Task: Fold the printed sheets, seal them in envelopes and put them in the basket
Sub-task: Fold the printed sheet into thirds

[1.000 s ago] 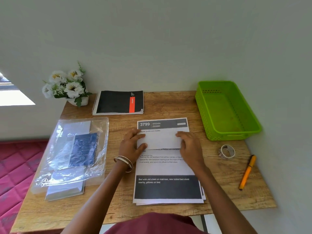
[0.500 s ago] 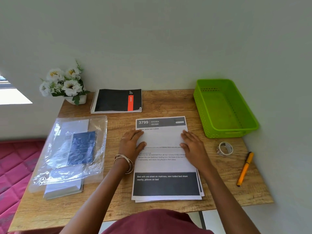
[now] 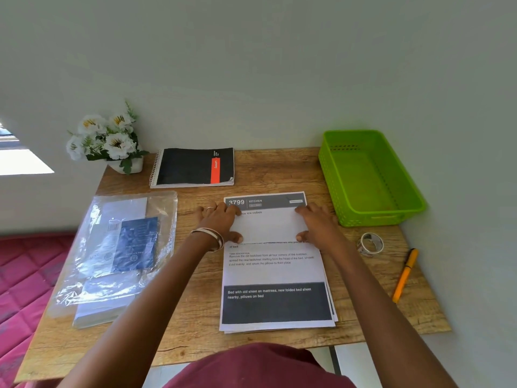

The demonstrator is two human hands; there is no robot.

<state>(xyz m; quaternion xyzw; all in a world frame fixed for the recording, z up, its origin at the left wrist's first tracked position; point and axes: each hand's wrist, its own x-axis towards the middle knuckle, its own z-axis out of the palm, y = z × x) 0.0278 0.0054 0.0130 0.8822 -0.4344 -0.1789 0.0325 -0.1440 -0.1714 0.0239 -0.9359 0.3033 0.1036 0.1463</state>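
A stack of printed sheets [image 3: 275, 275] lies in the middle of the wooden table. On its upper part rests a folded white sheet [image 3: 268, 226], blank side up. My left hand [image 3: 221, 219] holds the folded sheet's left end, thumb at the near edge and fingers at the far edge. At the right end, my right hand [image 3: 319, 224] holds it the same way. The green basket [image 3: 375, 217] stands at the back right with nothing in it. A clear plastic pack of envelopes [image 3: 120, 247] lies on the left.
A black spiral notebook [image 3: 195, 166] and a pot of white flowers [image 3: 106, 138] sit at the back. A tape roll [image 3: 370, 243] and an orange pen [image 3: 405, 274] lie right of the sheets. A wall runs along the right side and the back.
Both hands slid outward from the middle of the folded sheet to its two ends. The folded sheet now lies flatter and a little farther up the stack.
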